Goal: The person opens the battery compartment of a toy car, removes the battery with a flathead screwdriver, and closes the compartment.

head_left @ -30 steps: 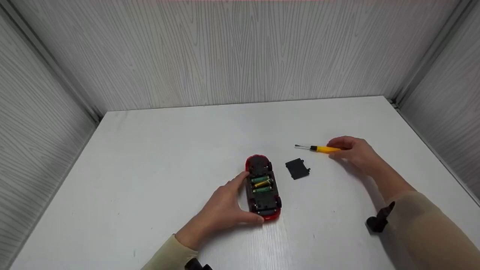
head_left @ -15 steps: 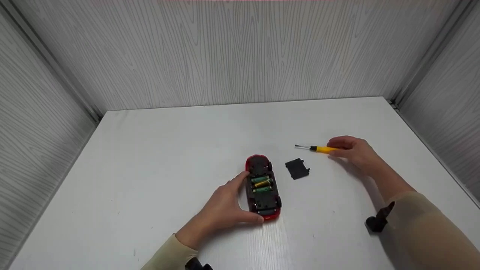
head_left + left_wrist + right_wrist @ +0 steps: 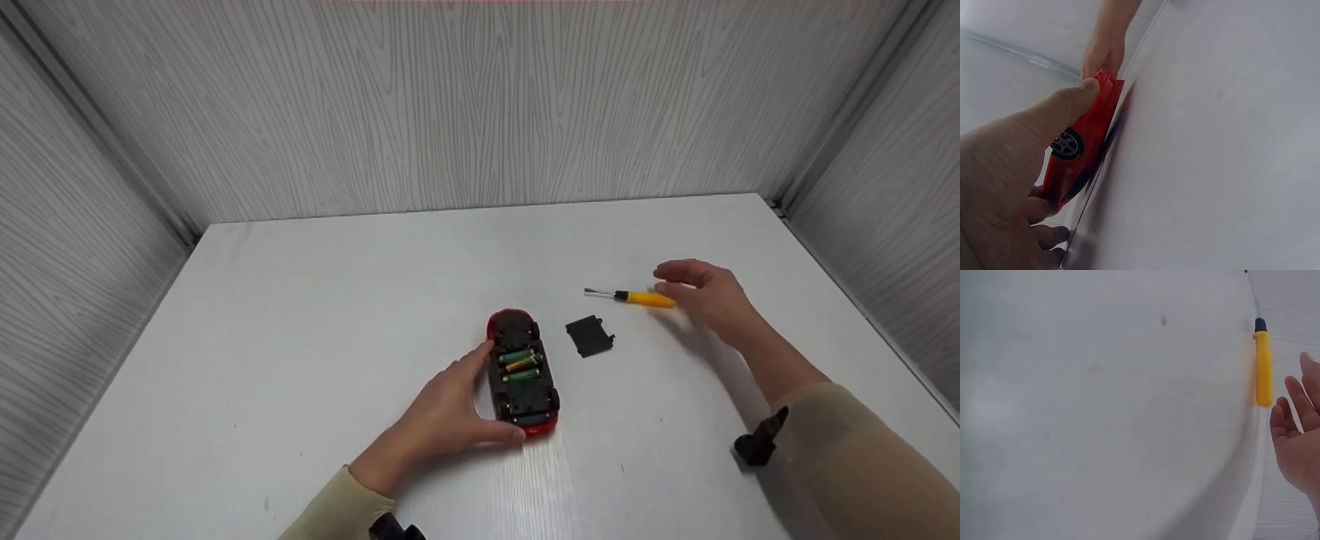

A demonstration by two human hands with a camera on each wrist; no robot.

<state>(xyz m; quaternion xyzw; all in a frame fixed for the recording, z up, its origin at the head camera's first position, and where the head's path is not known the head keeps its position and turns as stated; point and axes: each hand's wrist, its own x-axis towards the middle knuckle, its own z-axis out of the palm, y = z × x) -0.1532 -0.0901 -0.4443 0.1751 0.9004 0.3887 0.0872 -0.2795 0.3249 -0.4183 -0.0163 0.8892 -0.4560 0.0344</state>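
Observation:
A red toy car (image 3: 529, 397) lies upside down on the table, its black underside facing up. Three batteries (image 3: 522, 364), green and gold, sit in its uncovered compartment. My left hand (image 3: 442, 416) holds the car between thumb and fingers, the thumb at its near end. In the left wrist view the car's red side (image 3: 1092, 126) and a wheel show by the thumb. A screwdriver (image 3: 649, 299) with a yellow handle lies to the right. Just off the handle's end is my right hand (image 3: 709, 296), its fingers parted and holding nothing.
A black battery cover (image 3: 590, 336) with small tabs lies between the car and the screwdriver. Pale wood-grain panels (image 3: 480, 105) enclose the white table (image 3: 337, 315) at the back and both sides.
My right hand has let go of the screwdriver handle and lifted slightly away, fingers spreading. The screwdriver stays on the table. My left hand keeps its hold on the toy car.

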